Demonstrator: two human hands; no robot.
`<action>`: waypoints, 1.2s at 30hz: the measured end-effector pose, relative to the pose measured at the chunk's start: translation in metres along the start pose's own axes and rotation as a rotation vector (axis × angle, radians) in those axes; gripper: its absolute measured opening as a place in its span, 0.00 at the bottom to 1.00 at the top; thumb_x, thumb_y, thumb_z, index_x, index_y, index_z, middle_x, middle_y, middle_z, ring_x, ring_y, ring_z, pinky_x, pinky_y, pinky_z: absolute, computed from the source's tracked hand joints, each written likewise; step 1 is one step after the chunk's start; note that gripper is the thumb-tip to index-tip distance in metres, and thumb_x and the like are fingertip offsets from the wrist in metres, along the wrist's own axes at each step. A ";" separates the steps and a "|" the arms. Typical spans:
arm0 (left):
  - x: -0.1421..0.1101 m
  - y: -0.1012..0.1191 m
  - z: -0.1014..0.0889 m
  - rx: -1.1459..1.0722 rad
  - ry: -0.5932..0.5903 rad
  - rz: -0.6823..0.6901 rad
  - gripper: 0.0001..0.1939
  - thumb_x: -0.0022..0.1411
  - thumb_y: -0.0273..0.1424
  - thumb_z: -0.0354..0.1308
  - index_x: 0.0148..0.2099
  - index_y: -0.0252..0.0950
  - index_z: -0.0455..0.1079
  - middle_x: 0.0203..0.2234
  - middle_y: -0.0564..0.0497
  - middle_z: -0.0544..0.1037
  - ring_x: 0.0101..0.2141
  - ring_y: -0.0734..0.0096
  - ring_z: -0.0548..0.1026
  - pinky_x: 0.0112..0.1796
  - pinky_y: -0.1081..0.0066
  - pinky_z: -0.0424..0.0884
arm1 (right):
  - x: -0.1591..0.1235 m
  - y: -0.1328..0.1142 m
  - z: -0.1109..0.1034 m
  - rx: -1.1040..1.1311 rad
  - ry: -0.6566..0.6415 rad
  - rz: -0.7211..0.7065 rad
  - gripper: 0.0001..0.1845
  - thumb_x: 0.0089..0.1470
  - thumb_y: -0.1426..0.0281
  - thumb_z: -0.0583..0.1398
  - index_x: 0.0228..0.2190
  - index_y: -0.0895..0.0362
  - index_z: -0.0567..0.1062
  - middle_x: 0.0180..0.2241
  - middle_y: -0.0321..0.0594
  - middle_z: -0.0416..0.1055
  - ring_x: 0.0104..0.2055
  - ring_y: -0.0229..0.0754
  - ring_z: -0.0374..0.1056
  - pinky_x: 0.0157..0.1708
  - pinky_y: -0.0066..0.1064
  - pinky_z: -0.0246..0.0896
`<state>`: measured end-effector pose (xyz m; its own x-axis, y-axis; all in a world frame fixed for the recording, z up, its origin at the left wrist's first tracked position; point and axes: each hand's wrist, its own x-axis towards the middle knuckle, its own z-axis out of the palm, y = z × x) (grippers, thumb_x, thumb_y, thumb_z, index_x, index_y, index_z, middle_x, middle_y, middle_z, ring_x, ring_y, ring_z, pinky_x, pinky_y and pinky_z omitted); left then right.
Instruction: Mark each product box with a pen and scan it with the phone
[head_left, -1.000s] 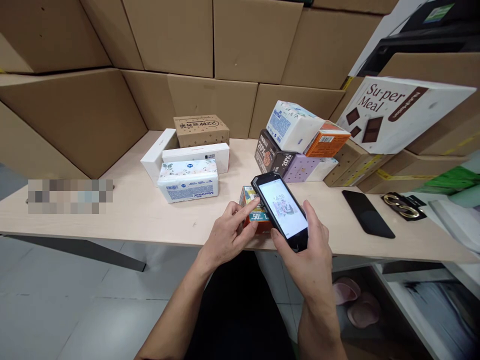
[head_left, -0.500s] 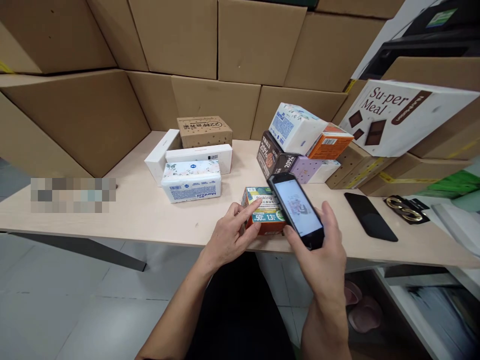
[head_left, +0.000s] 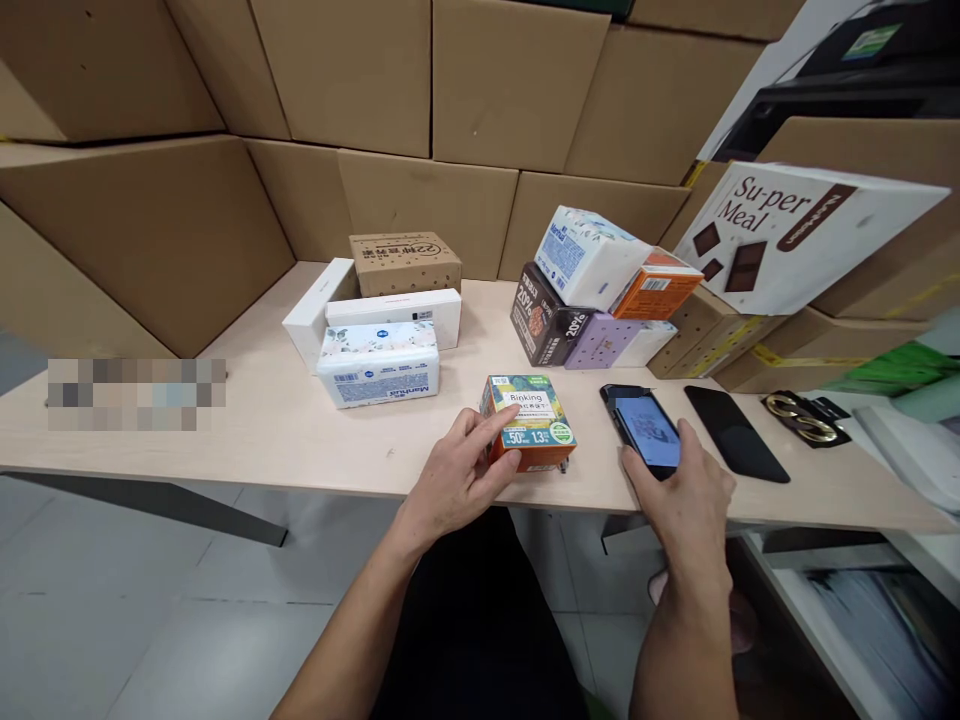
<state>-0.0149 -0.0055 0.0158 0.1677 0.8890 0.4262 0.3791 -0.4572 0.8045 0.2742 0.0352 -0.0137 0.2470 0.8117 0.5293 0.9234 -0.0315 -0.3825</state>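
My left hand (head_left: pixel 459 478) grips the left side of a small orange and green Binking box (head_left: pixel 529 422) that stands near the front edge of the light wooden table (head_left: pixel 247 420). Thumb and fingers pinch its near left corner. My right hand (head_left: pixel 686 490) holds a black phone (head_left: pixel 645 428) with a lit screen, low on the tabletop just right of the box. The fingers curl round the phone's near end.
A second black phone (head_left: pixel 735 432) lies further right, beside a black and gold clip (head_left: pixel 806 417). White tissue packs and boxes (head_left: pixel 379 362) sit at centre left; stacked snack boxes (head_left: pixel 592 300) stand behind. Cardboard cartons (head_left: pixel 427 110) wall the back. A Su-per Meal box (head_left: pixel 795 230) leans at right.
My right hand has carried the phone from above the Binking box down and to the right onto the table. The left hand has stayed on the box.
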 end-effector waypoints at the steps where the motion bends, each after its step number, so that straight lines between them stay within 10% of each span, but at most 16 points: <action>1: 0.000 0.000 -0.001 -0.007 0.000 0.000 0.25 0.72 0.39 0.54 0.68 0.45 0.63 0.39 0.51 0.66 0.34 0.73 0.68 0.38 0.69 0.69 | 0.000 0.002 0.002 -0.008 -0.014 0.007 0.46 0.53 0.48 0.57 0.62 0.68 0.66 0.49 0.65 0.73 0.51 0.65 0.68 0.53 0.60 0.60; 7: 0.000 0.000 -0.004 -0.042 0.003 -0.005 0.22 0.74 0.40 0.50 0.67 0.45 0.65 0.42 0.49 0.66 0.37 0.70 0.70 0.41 0.67 0.70 | -0.007 -0.022 -0.011 0.015 0.034 -0.065 0.40 0.59 0.45 0.55 0.60 0.62 0.70 0.57 0.65 0.67 0.60 0.69 0.59 0.56 0.69 0.55; 11: 0.000 -0.002 -0.003 -0.064 0.039 0.017 0.22 0.75 0.41 0.48 0.66 0.44 0.66 0.43 0.48 0.67 0.41 0.67 0.70 0.45 0.65 0.71 | -0.023 -0.077 -0.031 0.289 -0.116 -0.256 0.38 0.63 0.48 0.54 0.66 0.56 0.60 0.57 0.59 0.68 0.52 0.56 0.70 0.49 0.51 0.70; 18: -0.001 -0.005 -0.004 -0.106 0.086 0.070 0.23 0.76 0.40 0.44 0.65 0.42 0.67 0.43 0.46 0.71 0.43 0.65 0.71 0.48 0.62 0.70 | -0.034 -0.144 -0.029 -0.031 -0.239 -0.467 0.38 0.62 0.46 0.52 0.62 0.59 0.67 0.55 0.67 0.66 0.45 0.60 0.72 0.37 0.48 0.73; 36: 0.000 -0.003 -0.002 -0.023 0.267 -0.043 0.19 0.75 0.38 0.46 0.60 0.38 0.69 0.37 0.49 0.73 0.35 0.70 0.72 0.41 0.67 0.69 | 0.092 -0.203 0.054 -0.133 -0.293 -0.441 0.32 0.62 0.55 0.59 0.58 0.66 0.67 0.55 0.70 0.62 0.54 0.64 0.62 0.46 0.48 0.62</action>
<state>-0.0176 -0.0041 0.0140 -0.0956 0.8703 0.4832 0.3590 -0.4226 0.8322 0.0936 0.1474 0.0716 -0.2468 0.8924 0.3777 0.9548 0.2906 -0.0625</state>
